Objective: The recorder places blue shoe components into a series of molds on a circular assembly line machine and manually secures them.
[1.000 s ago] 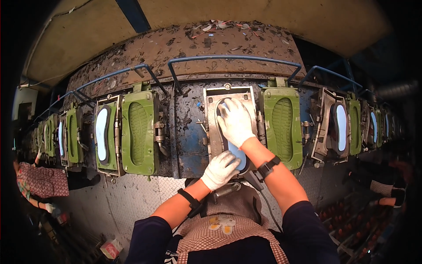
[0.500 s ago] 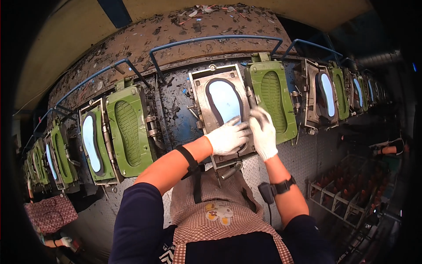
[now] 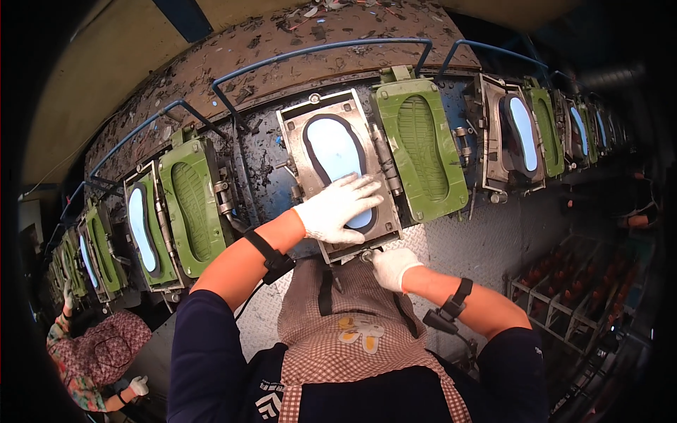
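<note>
In front of me a metal shoe-sole mould (image 3: 293, 130) lies open. Its plate carries a dark-rimmed sole with a light blue face (image 3: 331, 141). My left hand (image 3: 338, 211), in a white knit glove, lies over the lower half of that sole, fingers stretched out flat and pointing right. At the mould's near edge my right hand (image 3: 393, 268), gloved the same way, is closed round the mould's metal handle (image 3: 367, 256), most of which it hides. The green mould half (image 3: 421, 148) with a tread-patterned hollow is hinged on the right side.
More open moulds line up on both sides, such as a green mould half (image 3: 192, 211) at left and a metal mould (image 3: 493, 134) at right. Blue rails (image 3: 317, 49) run behind. A co-worker (image 3: 106, 359) stands at lower left. A wire rack (image 3: 564, 289) stands at right.
My right hand has moved from the sole's right side down to the handle and closed on it. My left hand has flattened over the sole. The moulds have shifted slightly left in view.
</note>
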Available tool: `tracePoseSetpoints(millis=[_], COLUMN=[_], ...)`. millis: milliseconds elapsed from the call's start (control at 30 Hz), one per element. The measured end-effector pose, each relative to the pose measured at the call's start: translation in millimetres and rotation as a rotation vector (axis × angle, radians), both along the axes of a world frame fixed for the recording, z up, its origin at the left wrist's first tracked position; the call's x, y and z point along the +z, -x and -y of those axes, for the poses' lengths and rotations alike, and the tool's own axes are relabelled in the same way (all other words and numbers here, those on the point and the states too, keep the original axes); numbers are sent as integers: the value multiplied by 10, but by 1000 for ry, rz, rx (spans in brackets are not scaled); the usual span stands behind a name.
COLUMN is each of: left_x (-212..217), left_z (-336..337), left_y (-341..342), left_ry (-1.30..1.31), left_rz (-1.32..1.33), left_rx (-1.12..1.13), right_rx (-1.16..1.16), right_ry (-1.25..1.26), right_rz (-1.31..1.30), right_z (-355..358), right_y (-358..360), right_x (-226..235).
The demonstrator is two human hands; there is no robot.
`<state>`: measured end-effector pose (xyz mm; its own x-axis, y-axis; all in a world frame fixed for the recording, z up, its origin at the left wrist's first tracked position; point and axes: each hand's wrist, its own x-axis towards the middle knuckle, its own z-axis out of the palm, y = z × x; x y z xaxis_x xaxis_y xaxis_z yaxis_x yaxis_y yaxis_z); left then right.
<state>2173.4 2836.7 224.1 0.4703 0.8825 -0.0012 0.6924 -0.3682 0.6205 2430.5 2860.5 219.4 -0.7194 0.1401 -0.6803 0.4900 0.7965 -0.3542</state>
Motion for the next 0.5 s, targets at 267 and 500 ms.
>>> tracePoseSetpoints(millis=[267, 500], left_x=[-1368, -1514], left_z=[503, 1637], left_y=[893, 251], left_ry=[348, 329], left_rz=[1658, 820], left_rx=[1938, 1792], right_rx=[444, 155], right_ry=[64, 129], right_rz=[-338, -450], right_z=[-505, -508], right_y=[166, 102], right_x=[127, 221])
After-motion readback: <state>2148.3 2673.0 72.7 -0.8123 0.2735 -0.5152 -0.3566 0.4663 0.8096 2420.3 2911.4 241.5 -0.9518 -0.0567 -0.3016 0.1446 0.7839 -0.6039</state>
